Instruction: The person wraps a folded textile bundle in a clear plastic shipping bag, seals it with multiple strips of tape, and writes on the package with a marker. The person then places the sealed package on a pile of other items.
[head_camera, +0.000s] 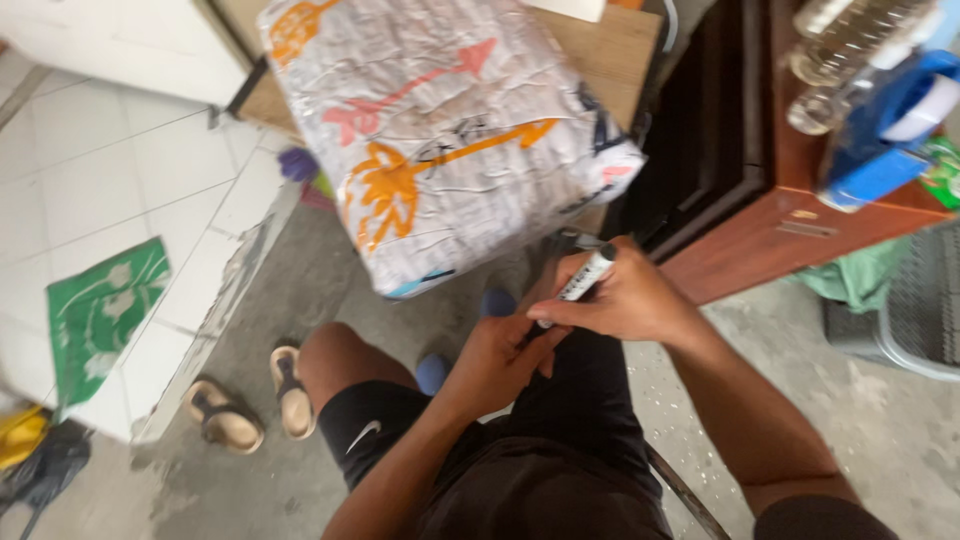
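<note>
White plastic shows between the fingers: a marker pen (583, 282) with a black cap at its far end, pinched near its middle by the right hand (625, 300), whose fingers are curled tight round the barrel. The left hand (497, 360) meets it from the near side, fingers closed about the pen's lower end, so the two hands touch over the person's lap. The pen tilts up and away toward the far right.

Just beyond the hands, a bulky parcel (450, 130) wrapped in crinkled plastic, pale with orange and pink arrow shapes, rests against a wooden surface (615, 50). A dark reddish cabinet (745, 200) stands to the right, carrying a blue tape dispenser (890, 125) and clear bottles (845, 45). On the grey floor to the left lie a pair of tan sandals (255, 400), and farther left a green sheet (100, 310) sits on white tiles.
</note>
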